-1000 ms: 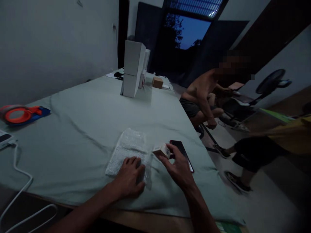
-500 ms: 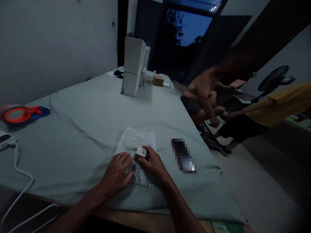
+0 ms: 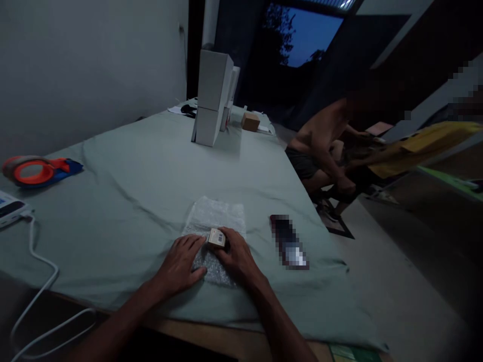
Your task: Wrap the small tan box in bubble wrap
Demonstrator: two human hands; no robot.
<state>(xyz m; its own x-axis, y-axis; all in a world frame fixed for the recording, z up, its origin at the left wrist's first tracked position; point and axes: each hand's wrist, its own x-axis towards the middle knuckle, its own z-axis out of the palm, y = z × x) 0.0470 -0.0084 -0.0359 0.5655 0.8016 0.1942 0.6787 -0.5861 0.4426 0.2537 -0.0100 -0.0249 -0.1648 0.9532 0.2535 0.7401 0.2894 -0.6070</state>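
Note:
A small box [image 3: 217, 238] with a pale, printed label and what looks like a barcode is gripped by my right hand [image 3: 237, 255]. Thumb and fingers press on its right side. Beneath it lies a sheet of clear bubble wrap [image 3: 217, 213], spread on the cloth-covered table [image 3: 158, 171]. My left hand [image 3: 181, 264] rests on the left edge of the bubble wrap, its fingers stretched out and thumb apart. Those fingertips come close to the box's left side; whether they touch it I cannot tell.
A blurred-out phone-like object [image 3: 290, 242] lies right of the wrap. At left are an orange and blue tape dispenser [image 3: 35, 172] and a white device [image 3: 11, 208] with a cable [image 3: 41, 261]. White boxes [image 3: 211, 98] and a brown box [image 3: 250, 121] stand farther back. Two people are at the right.
The camera view has shifted slightly, so the table things appear a little to the right. My right hand still holds the box. The person in yellow has moved.

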